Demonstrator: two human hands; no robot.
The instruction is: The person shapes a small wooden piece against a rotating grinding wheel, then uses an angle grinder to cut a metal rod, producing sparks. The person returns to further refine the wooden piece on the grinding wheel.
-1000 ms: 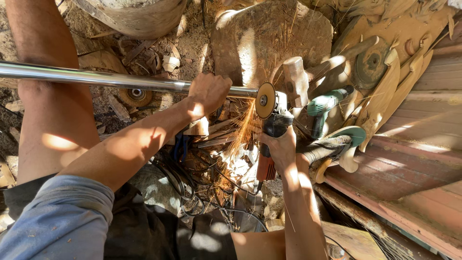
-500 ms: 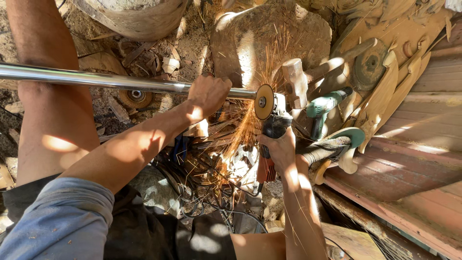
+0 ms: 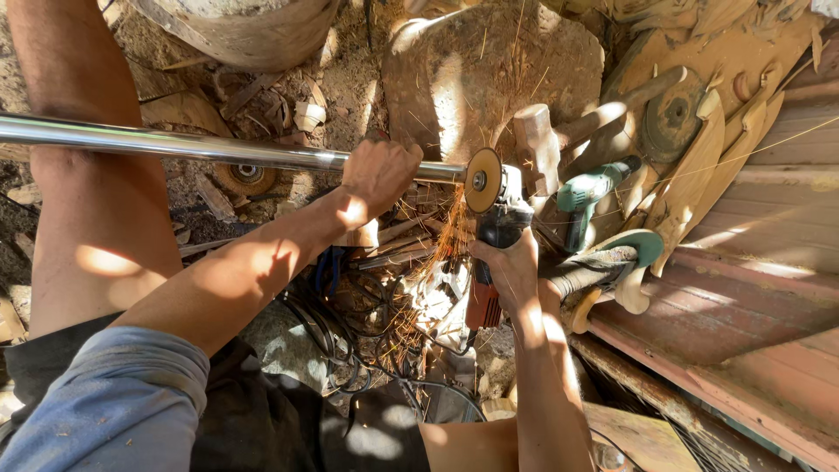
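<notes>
1. A long shiny metal pipe (image 3: 201,149) runs level across the view from the left edge to near the middle, above a dirt floor strewn with scrap.
2. A big rounded stone block (image 3: 489,70) sits behind the pipe's right end, with sparks flying across its face.
3. Reddish wooden planks (image 3: 743,297) fill the right side, slanting down toward the lower right.
4. The left hand (image 3: 380,175) wraps over the pipe near its right end, fingers curled shut around the metal.
5. The right hand (image 3: 507,271) clamps the body of an angle grinder (image 3: 498,223), fingers closed around it; the red rear of the tool pokes out below the hand.
6. The grinder's round cutting disc (image 3: 482,180) meets the pipe's right end just beside the left hand, and a spray of orange sparks (image 3: 450,236) falls down from the contact.
7. A wooden mallet (image 3: 537,153) stands just right of the disc.
8. A green power tool (image 3: 590,197) lies near the mallet, among wood offcuts.
9. A tangle of black cables (image 3: 350,323) lies on the ground below the pipe.
</notes>
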